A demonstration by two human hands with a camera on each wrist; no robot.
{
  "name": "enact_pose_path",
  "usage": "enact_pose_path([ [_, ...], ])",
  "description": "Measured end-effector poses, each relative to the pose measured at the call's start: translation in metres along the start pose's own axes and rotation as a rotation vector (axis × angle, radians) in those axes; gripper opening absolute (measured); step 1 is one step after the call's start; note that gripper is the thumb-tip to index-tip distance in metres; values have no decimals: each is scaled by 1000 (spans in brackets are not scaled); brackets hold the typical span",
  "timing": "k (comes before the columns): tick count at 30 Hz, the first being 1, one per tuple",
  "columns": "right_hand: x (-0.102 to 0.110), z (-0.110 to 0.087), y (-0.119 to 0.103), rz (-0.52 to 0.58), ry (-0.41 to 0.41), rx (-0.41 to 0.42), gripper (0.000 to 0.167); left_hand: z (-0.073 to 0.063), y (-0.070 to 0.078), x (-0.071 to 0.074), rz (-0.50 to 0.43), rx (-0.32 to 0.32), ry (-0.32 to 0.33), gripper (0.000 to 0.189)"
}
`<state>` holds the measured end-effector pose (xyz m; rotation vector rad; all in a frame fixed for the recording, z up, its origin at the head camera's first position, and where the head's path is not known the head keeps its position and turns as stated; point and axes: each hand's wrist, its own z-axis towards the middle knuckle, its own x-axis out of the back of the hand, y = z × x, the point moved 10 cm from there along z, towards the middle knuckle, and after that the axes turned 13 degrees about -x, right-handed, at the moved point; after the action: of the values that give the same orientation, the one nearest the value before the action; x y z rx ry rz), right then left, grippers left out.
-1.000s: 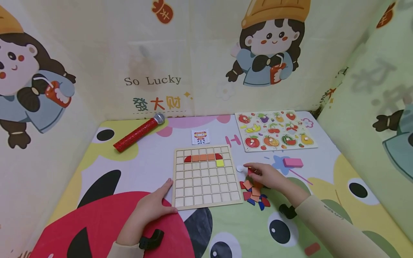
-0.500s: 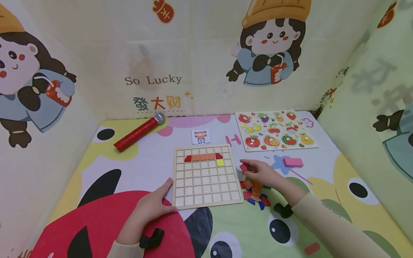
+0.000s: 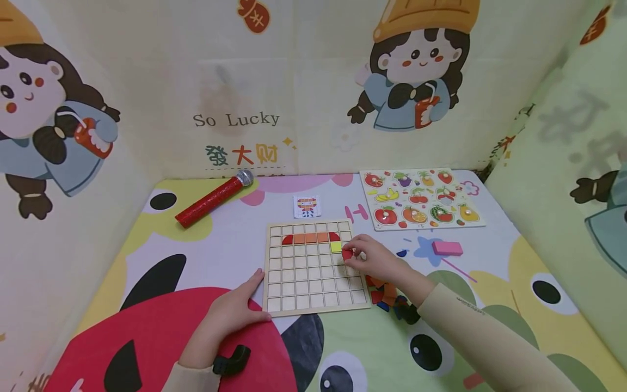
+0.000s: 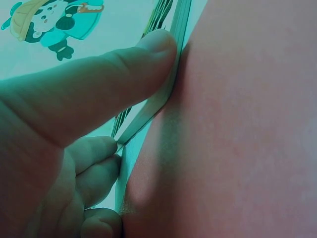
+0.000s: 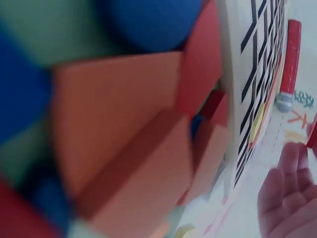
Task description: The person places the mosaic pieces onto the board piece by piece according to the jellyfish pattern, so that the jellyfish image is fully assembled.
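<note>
A: ok, what's on this counter? start from the left

B: Far left is a glittery red microphone with a silver head, lying at a slant near the back. Next is the left hand, thumb and fingers spread apart, touching the near left corner of a wooden grid board. The wrist cam has the thumb right up on the rim. Just behind the board there's a little picture card with a blocky figure on it.

A: nice, what's in the grid?

B: Second row from the back: a red rounded piece, three orange squares, then a second red piece, rounded too. A yellow square sits directly on the near side of that last one.

A: and past that?

B: Right hand has a loose red piece pinched in its fingertips, just right of the yellow one, at the board's right side. Can't tell if it's touching the board. Beside the right edge is a jumbled pile of orange, red and blue bits, partly hidden.

A: rest of it?

B: Lone blue piece, then a fruit puzzle at the back with a pink block in front.
</note>
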<state>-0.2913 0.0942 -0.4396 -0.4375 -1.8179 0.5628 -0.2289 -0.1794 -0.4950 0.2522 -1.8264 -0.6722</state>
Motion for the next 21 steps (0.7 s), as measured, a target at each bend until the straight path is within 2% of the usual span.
enact_pose_path([
  [7,-5,11,-15,-108,59,-39,28,-2,2,3,3,-3,4,111],
  [13,-16,17,-15,-210,57,-66,30,-2,3,3,-2,-2,-5,112],
  [21,-20,19,-9,-258,59,-88,27,-2,3,3,-6,-3,-9,112],
])
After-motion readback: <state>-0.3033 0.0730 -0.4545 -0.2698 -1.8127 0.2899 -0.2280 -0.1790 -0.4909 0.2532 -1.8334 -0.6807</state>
